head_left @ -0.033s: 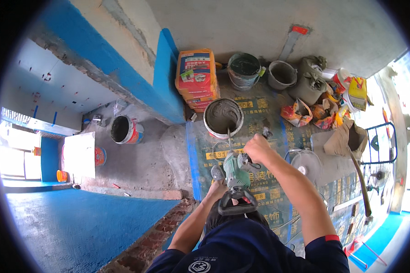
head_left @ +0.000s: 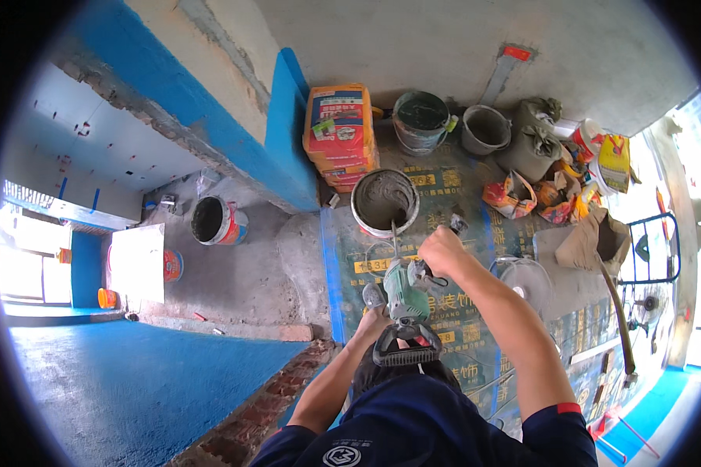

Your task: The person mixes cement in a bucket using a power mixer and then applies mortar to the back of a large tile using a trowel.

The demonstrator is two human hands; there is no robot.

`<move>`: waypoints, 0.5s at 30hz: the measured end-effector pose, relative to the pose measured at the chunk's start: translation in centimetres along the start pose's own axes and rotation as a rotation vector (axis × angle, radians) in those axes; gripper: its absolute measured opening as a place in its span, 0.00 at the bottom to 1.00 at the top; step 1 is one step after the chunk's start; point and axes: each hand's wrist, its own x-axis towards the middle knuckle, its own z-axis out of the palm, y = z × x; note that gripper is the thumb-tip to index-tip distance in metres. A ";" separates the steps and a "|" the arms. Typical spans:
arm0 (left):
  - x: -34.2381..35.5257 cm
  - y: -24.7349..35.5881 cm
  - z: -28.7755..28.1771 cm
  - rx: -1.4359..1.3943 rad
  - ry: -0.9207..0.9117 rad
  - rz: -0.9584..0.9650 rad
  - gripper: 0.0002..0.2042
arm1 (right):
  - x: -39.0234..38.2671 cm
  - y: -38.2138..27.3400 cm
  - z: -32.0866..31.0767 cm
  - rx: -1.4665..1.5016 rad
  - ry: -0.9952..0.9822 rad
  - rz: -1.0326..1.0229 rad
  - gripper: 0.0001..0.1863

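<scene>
Both my hands grip a green handheld electric mixer (head_left: 405,289). My right hand (head_left: 442,251) is closed round its dark side handle, whose end sticks out past my fist. On the other side my left hand (head_left: 375,317) is closed round the opposite handle, its grey end showing above my fingers. The mixer's black rear frame (head_left: 406,354) points back at my body. Forward from the tool runs a thin metal shaft (head_left: 395,240) into grey wet mortar (head_left: 382,194). That mortar fills a whitish bucket (head_left: 378,232) on the floor, and the shaft's lower end is hidden in it.
Stacked orange-red bags (head_left: 336,132) stand beyond the bucket, left of a dark bucket (head_left: 422,140) and a grey bucket (head_left: 485,131). To the right are crumpled bags (head_left: 510,194) and an open paper sack (head_left: 604,237). Another bucket (head_left: 216,221) stands on bare concrete at left.
The scene has shifted a few pixels to the right, and the mixer's rear frame shows at a slightly different tilt. Both hands keep their grip.
</scene>
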 end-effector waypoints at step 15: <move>6.6 -3.1 -2.3 -0.094 0.190 -0.011 0.16 | 12.0 1.2 2.3 -0.046 -0.135 -0.094 0.06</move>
